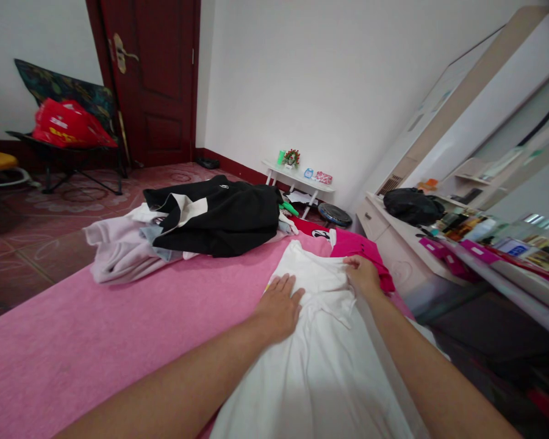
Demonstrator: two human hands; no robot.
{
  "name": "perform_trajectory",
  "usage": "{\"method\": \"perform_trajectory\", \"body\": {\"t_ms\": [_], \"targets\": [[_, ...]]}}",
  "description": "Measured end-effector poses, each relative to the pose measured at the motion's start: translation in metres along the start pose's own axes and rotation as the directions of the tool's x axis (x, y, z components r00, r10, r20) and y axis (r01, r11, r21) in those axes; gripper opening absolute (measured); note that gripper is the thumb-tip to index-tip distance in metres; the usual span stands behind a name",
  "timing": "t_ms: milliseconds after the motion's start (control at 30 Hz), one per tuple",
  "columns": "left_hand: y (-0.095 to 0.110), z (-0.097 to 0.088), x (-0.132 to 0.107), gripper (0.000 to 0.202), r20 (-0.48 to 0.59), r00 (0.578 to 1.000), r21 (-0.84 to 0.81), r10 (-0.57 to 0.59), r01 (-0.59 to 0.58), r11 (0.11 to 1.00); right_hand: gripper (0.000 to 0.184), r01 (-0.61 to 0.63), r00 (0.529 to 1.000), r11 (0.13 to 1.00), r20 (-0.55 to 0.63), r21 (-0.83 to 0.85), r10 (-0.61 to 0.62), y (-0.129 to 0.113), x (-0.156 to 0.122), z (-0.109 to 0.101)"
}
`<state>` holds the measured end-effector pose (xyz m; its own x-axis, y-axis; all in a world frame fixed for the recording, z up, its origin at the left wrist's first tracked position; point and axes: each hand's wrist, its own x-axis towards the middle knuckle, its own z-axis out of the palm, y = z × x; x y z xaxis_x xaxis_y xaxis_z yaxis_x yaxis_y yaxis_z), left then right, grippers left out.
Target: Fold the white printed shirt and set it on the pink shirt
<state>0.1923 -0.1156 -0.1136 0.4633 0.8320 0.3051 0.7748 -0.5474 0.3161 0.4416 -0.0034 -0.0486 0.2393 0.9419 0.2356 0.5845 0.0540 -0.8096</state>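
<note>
A long white garment, shaped like a dress (311, 353), lies spread over the pink bed cover (165, 329), its gathered folds running toward me. My left hand (280, 308) rests flat on its left side with the fingers stretched out. At the upper right corner, my right hand (362, 274) has its fingertips closed on the fabric's edge. Bright pink clothing (359, 244) lies just beyond that hand. Farther left is a heap with a black garment (229, 219) on top and a pale pink garment (123, 244) beneath it.
A dressing table (393, 238) with a black bag (412, 205) and several bottles stands on the right. By the wall is a low white shelf (297, 177) with a small potted plant (291, 158). A folding chair (64, 82) holding a red bag (73, 125) stands near the door (158, 79).
</note>
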Motion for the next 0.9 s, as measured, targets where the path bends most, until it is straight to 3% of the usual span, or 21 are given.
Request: {"method": "perform_trajectory", "body": {"t_ms": [100, 167, 300, 367, 467, 600, 700, 800, 900], "targets": [[0.001, -0.002, 0.0, 0.046, 0.003, 1.0, -0.007, -0.003, 0.003, 1.0, 0.01, 0.1, 0.995, 0.991, 0.015, -0.083, -0.099, -0.001, -0.024, -0.003], [0.001, -0.004, 0.001, 0.044, -0.002, 1.0, -0.019, -0.001, 0.001, 1.0, 0.01, 0.156, 0.98, 0.981, 0.138, -0.116, -0.14, -0.004, -0.05, -0.004], [0.001, -0.007, 0.001, 0.039, -0.014, 1.0, -0.034, 0.01, -0.011, 0.999, 0.029, 0.379, 0.848, 0.89, 0.479, -0.252, -0.226, -0.009, -0.101, -0.002], [0.001, -0.007, 0.0, 0.041, -0.01, 1.0, -0.035, 0.015, -0.015, 0.999, 0.029, 0.458, 0.833, 0.816, 0.491, -0.352, -0.256, -0.009, -0.114, -0.003], [-0.001, -0.007, -0.003, 0.054, 0.038, 0.997, -0.043, 0.073, -0.071, 0.997, 0.023, 0.447, 0.879, 0.777, 0.377, -0.442, -0.291, -0.005, -0.115, -0.014], [-0.002, -0.007, -0.004, 0.064, 0.128, 0.979, -0.052, 0.157, -0.151, 0.987, 0.019, 0.301, 0.953, 0.746, 0.153, -0.594, -0.263, 0.021, -0.103, -0.048], [-0.001, -0.008, -0.003, 0.066, 0.157, 0.974, -0.055, 0.163, -0.156, 0.986, 0.035, -0.024, 0.979, 0.597, -0.139, -0.802, -0.147, 0.053, -0.096, -0.079], [0.0, -0.009, -0.002, 0.065, 0.164, 0.974, -0.057, 0.155, -0.148, 0.987, 0.06, -0.369, 0.922, 0.465, -0.381, -0.804, 0.073, 0.084, -0.093, -0.103], [0.001, -0.008, -0.003, 0.065, 0.15, 0.977, -0.057, 0.152, -0.145, 0.988, 0.06, -0.483, 0.875, 0.471, -0.427, -0.738, 0.227, 0.103, -0.091, -0.12]]}}
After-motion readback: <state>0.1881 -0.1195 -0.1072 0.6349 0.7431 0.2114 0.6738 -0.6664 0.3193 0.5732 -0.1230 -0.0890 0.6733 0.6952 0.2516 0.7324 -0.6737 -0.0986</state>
